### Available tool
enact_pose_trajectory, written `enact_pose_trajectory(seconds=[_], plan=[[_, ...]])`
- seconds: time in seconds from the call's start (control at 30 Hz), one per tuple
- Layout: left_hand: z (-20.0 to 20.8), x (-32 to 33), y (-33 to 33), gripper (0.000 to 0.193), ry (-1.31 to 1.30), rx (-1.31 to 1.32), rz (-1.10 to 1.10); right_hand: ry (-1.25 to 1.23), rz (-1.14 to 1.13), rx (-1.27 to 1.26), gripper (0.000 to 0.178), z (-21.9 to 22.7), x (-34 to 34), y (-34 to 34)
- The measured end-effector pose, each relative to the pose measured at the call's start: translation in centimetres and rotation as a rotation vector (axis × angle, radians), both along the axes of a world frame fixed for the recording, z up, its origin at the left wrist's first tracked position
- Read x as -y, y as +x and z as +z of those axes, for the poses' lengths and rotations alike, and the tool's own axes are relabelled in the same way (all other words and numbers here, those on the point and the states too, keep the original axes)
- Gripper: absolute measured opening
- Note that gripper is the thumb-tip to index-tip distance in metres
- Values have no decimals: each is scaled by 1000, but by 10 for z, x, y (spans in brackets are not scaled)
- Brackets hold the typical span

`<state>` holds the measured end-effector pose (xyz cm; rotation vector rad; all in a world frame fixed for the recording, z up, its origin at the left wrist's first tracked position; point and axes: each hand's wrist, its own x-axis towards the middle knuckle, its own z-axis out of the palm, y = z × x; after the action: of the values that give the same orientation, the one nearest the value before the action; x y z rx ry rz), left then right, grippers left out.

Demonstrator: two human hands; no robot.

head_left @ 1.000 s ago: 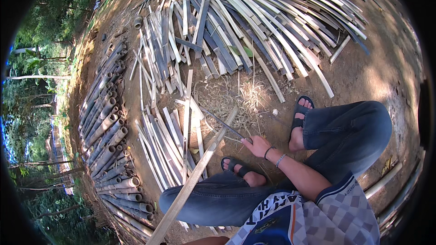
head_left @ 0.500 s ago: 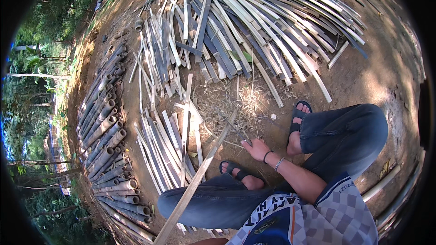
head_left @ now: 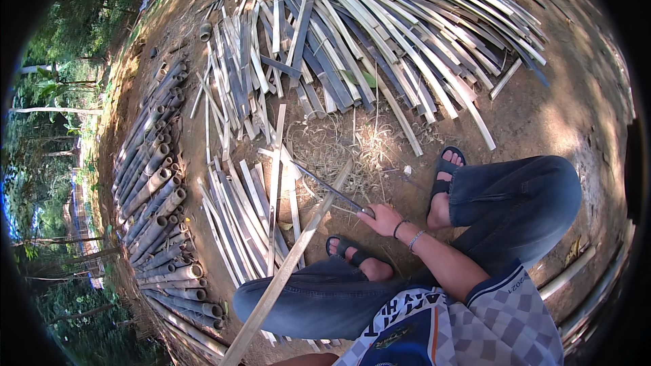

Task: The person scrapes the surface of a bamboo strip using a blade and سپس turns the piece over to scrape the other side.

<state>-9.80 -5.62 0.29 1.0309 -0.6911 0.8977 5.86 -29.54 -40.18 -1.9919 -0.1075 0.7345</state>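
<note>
My right hand [head_left: 381, 219] is closed round the handle of a long knife [head_left: 347, 199]. Its dark, narrow blade points up and to the left, across a split bamboo strip [head_left: 288, 264] near that strip's far end. The pale strip slants over my left thigh, running from the lower edge up to the shavings. Of my left arm only a bit of forearm [head_left: 308, 359] shows at the lower edge; the hand itself lies outside the picture. Curled bamboo shavings [head_left: 339, 142] litter the ground around the strip's far end.
Round bamboo poles [head_left: 159, 183] are stacked along the left. A broad spread of split bamboo strips [head_left: 386, 34] covers the far ground. More strips [head_left: 234, 220] lie beside my left leg. My sandalled feet [head_left: 441, 183] flank the work spot. Another pole [head_left: 568, 273] lies at right.
The knife blade has swung leftward and now lies across the bamboo strip, with more of its length showing. My right hand has barely shifted. The strip has moved slightly left.
</note>
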Motion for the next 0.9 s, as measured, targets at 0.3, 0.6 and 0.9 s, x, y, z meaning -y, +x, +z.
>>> enact_pose_trajectory(seconds=[0.3,0.6,0.9], plan=[[2,6,3,69,17,8,-1,25,-12,-66,61,3,-10,-1],[18,30,6,69,72,20,0,-34,-59,-208,64,-5,-10,-1],[8,14,15,67,24,-5,-15,-140,-234,-267,63,-41,4,-1]])
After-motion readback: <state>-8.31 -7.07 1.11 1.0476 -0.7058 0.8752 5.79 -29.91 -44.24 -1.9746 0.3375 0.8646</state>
